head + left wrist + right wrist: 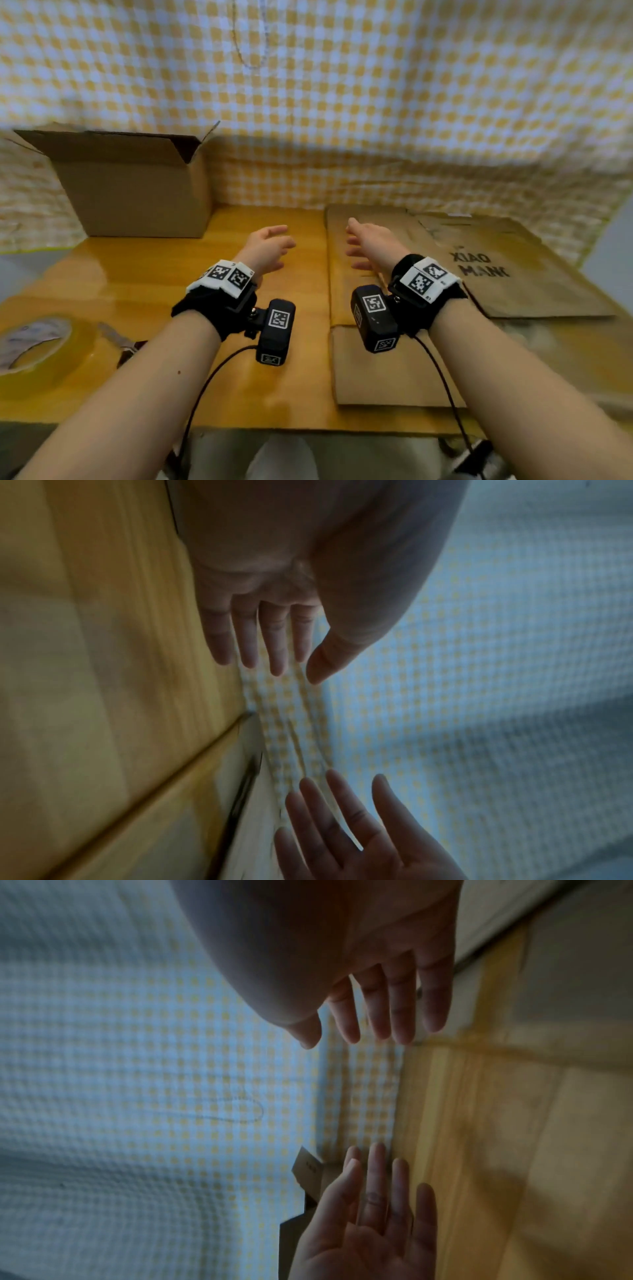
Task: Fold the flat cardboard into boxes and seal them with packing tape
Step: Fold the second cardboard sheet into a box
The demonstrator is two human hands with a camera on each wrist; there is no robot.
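Right of centre on the table [171, 267]: flat cardboard [387, 370], likely light, stiff, bending at creases; best gripped along an edge. Left hand [269, 246] and right hand [368, 248] hover empty, fingers spread.

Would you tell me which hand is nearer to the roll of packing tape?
Left. The left hand hovers over the table on the tape roll's side; the right hand hovers over the flat cardboard, farther off.
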